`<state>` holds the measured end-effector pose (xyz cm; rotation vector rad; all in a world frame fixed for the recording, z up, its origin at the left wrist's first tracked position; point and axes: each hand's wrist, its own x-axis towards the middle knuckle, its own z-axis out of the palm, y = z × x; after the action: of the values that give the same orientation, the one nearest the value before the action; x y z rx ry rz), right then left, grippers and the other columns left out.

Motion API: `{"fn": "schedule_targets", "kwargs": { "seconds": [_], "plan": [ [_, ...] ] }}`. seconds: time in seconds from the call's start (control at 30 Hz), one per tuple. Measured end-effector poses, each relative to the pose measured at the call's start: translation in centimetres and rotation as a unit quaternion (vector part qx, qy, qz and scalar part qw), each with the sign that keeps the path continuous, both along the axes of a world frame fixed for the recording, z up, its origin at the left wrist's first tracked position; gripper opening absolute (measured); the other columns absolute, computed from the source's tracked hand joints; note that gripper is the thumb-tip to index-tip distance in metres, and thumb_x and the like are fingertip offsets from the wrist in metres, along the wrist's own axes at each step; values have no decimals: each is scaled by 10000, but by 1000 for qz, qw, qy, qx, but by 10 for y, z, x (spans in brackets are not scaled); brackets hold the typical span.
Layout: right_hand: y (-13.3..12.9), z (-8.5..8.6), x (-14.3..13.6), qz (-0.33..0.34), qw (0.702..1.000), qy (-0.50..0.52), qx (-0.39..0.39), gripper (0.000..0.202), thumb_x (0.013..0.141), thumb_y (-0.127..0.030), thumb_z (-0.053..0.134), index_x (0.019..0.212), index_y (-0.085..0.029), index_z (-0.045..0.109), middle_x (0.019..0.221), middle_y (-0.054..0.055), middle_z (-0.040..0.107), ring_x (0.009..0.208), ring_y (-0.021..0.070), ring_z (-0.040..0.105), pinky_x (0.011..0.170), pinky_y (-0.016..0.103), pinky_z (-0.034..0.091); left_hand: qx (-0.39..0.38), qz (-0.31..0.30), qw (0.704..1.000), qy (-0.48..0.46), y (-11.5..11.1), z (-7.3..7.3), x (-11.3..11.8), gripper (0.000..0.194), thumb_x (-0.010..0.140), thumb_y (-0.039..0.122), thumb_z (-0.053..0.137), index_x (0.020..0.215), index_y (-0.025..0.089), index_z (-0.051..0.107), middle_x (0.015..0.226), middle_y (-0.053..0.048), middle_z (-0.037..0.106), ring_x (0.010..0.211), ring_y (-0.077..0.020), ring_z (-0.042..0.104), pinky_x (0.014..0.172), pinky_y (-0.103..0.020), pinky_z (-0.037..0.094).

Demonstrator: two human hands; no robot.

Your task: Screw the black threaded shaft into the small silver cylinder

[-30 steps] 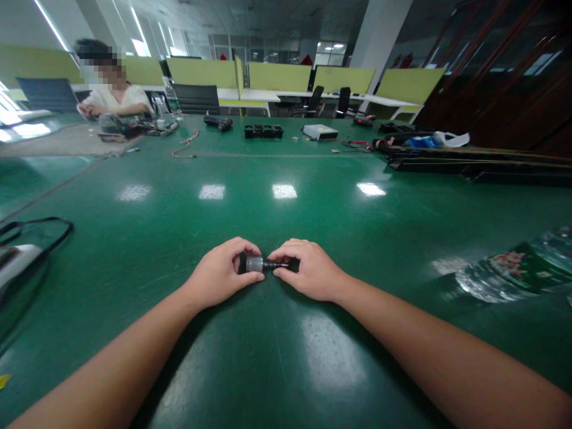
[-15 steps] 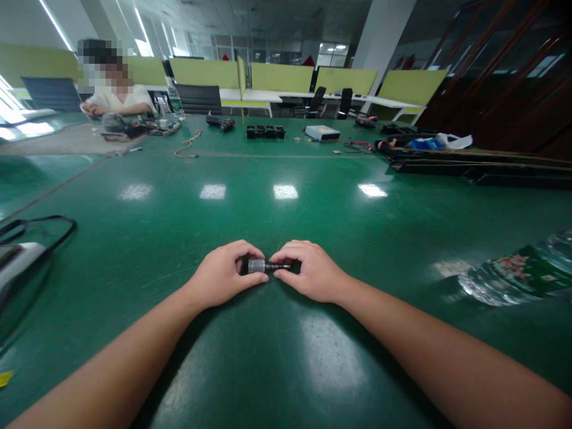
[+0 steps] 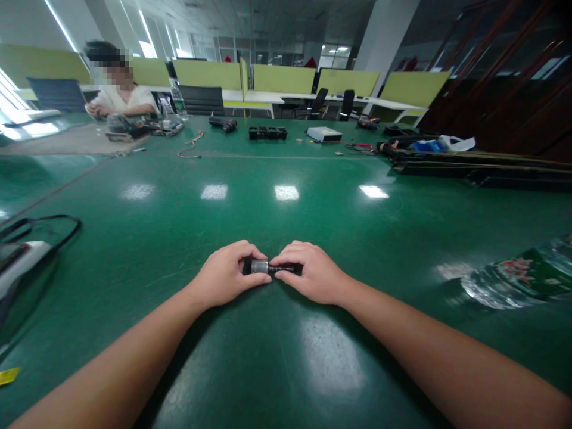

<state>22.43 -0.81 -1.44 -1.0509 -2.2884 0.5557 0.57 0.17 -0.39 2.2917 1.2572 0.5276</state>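
A small motor-like part, a grey metal cylinder (image 3: 260, 266) with a thin dark ribbed shaft (image 3: 281, 269), lies crosswise between my hands, low over the table. My left hand (image 3: 224, 274) pinches the cylinder between thumb and fingers, with the dark left end partly inside the palm. My right hand (image 3: 318, 273) has thumb and fingertips closed around the shaft, whose tip points into that palm. The fingertips of both hands nearly meet at the middle of the part. Fine detail of the shaft is too small to make out.
A green table (image 3: 250, 357) lies beneath. A water bottle (image 3: 521, 271) lies at right. At left is a white device (image 3: 20, 265) with a black strap. Across the far side are a power drill (image 3: 222, 123), a black tray-like part (image 3: 267, 133), a white box (image 3: 324, 134) and a seated person (image 3: 120, 98).
The whole view has shifted slightly to the right. Both hands keep their hold on the part; my right fingers appear a little closer around the shaft.
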Motion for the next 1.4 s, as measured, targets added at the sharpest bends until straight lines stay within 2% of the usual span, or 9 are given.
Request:
{"fn": "schedule_targets", "kwargs": {
  "seconds": [0.7, 1.0, 1.17, 1.4],
  "plan": [
    [-2, 4, 1, -22, 1000, 8, -19, 159, 755, -148, 685, 901, -204, 712, 831, 22, 703, 809, 169, 590, 768, 317, 439, -7, 3, 1000, 2, 0, 1, 0, 331, 750, 471, 712, 951, 211, 680, 834, -1, 621, 702, -151, 531, 617, -247, 374],
    [-1, 2, 1, -42, 999, -5, -2, 88, 748, -177, 703, 834, -195, 696, 788, 10, 690, 771, 156, 573, 755, 309, 413, -10, 5, 1000, 1, 0, 3, 1, 318, 751, 460, 714, 942, 208, 681, 826, 1, 614, 695, -148, 526, 611, -247, 372],
    [0, 2, 3, -90, 996, -16, -3, 75, 733, -174, 692, 803, -201, 691, 794, 14, 680, 788, 170, 572, 745, 314, 407, -11, 23, 1000, -1, 1, 2, 1, 297, 769, 433, 699, 960, 209, 660, 782, 9, 596, 661, -149, 517, 596, -255, 369],
    [5, 2, 8, -201, 979, -40, -9, 92, 707, -173, 670, 781, -222, 694, 770, 10, 637, 702, 153, 542, 634, 286, 386, 3, 45, 999, -8, 1, 1, 2, 285, 804, 413, 658, 992, 201, 635, 776, 4, 576, 663, -156, 521, 616, -273, 390]
  ]
}}
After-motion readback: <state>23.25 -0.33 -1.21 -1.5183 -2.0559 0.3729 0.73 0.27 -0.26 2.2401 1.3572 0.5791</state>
